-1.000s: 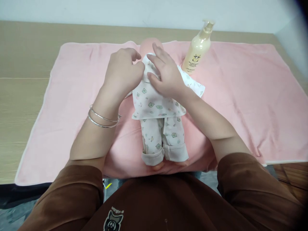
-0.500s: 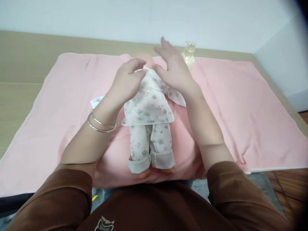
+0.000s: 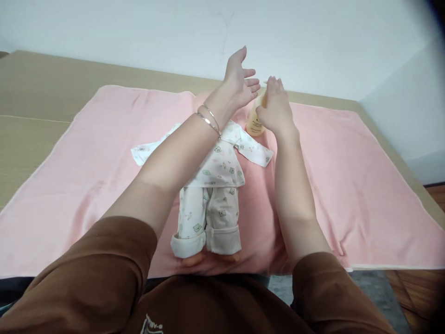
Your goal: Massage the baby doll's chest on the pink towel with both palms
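Note:
A doll in white printed pyjamas [image 3: 222, 162] lies on the pink cloth [image 3: 104, 139], its feet toward me and its head hidden behind my left forearm. Past its upper end, my left hand [image 3: 241, 80] is raised with the palm turned up and the fingers spread; nothing lies in it. My right hand [image 3: 277, 105] is at the pump bottle of pale yellow liquid [image 3: 255, 124], its fingers over the pump top and its thumb against the bottle's side. The bottle stands on the cloth beside the doll's shoulder, partly covered by that hand.
The pink cloth is spread over a wooden table [image 3: 31, 93], with folds and creases at its right part. A pale wall [image 3: 156, 37] rises behind the table's far edge. Wooden flooring [image 3: 417, 292] shows at the lower right.
My left hand has moved from the doll's upper body to the right and turned palm up. My right hand has shifted right onto the bottle, which now stands nearer the doll.

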Action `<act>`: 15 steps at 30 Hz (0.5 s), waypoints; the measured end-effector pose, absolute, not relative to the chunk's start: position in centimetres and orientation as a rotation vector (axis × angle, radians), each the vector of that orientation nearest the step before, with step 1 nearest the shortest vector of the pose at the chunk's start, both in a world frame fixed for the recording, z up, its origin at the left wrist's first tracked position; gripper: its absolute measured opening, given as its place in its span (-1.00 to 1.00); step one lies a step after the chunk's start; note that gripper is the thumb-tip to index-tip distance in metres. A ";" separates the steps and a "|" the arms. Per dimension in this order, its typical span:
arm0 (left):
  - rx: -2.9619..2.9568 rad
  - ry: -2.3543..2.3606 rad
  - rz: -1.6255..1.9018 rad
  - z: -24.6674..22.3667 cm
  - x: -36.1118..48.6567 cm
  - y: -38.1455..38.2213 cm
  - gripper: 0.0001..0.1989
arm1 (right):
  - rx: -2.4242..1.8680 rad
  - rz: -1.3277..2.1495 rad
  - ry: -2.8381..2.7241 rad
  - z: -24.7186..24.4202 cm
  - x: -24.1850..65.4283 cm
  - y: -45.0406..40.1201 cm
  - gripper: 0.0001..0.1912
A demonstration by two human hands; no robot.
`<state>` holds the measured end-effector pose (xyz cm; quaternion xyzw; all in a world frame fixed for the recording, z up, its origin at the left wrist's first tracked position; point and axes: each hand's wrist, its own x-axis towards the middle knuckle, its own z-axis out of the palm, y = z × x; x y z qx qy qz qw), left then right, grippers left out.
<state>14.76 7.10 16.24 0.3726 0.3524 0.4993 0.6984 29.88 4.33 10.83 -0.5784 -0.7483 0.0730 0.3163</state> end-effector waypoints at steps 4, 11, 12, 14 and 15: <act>0.688 0.684 1.051 15.4 15.4 7.8 -0.25 | -1.588 0.094 -1.959 11.2 29.5 3.8 -0.25; 0.626 0.713 1.026 14.8 14.7 6.5 -0.34 | -1.690 0.080 -1.889 11.6 28.3 2.3 -0.36; 0.633 0.724 1.022 14.9 14.4 5.9 -0.36 | -1.711 0.067 -1.871 11.7 28.0 2.3 -0.36; 0.659 0.759 1.047 15.3 13.6 4.4 -0.43 | -1.755 0.021 -1.832 11.9 27.2 2.2 -0.34; 0.674 0.799 1.072 15.6 13.1 3.4 -0.49 | -1.778 -0.010 -1.813 12.0 26.8 2.3 -0.33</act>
